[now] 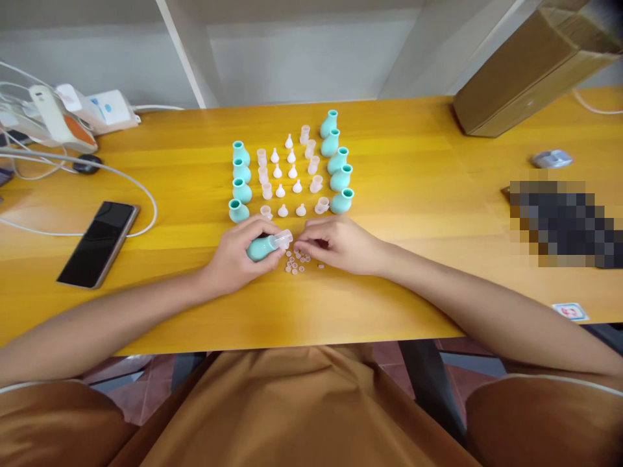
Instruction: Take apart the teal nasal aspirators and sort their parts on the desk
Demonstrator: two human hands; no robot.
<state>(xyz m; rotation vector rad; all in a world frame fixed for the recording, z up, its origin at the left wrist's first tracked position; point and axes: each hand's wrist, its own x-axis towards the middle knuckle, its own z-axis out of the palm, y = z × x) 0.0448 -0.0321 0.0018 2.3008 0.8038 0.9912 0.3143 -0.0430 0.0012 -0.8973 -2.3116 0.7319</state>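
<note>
My left hand (238, 253) is wrapped round a teal squeeze bulb (261, 249) lying on its side, with a clear plastic tube piece (283, 239) fitted in its neck and pointing right. Close to that tube, my right hand (335, 243) has its thumb and fingertips drawn together; anything between them is too small to make out. Below the fingertips lie several tiny pale rings (294, 264), with one small piece (320, 266) off to the right. Beyond the hands stand rows of teal bulbs (242, 191), clear cup-shaped pieces (314, 165) and small white cone-tipped pieces (277, 171).
A phone (98, 244) lies at the left, near white cables and a power strip (61, 117). On the right are a cardboard box (525, 71), a computer mouse (552, 159), a blurred-out dark object (564, 224) and a sticker (570, 312) at the table's front edge.
</note>
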